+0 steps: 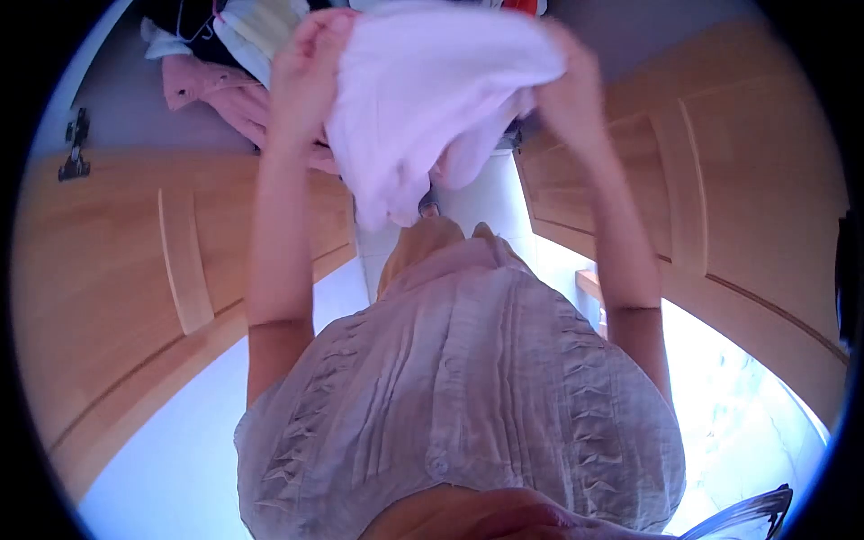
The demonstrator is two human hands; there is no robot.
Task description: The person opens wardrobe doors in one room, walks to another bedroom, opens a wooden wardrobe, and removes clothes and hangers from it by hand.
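Note:
A pale pinkish-white cloth garment (432, 90) hangs stretched between my two raised hands, its lower part drooping in folds. My left hand (310, 67) is closed on its left edge near the top, fingers curled. On the other side, my right hand (569, 85) grips the right edge; its fingers are partly hidden by the fabric and blurred. What kind of garment it is, I cannot tell.
Wooden cabinet doors stand open on the left (117, 270) and right (702, 171). Behind my left hand a pink garment (216, 85) and other clothes lie in the cabinet. A dark hinge (76, 148) shows on the left. Light floor (378, 247) is below.

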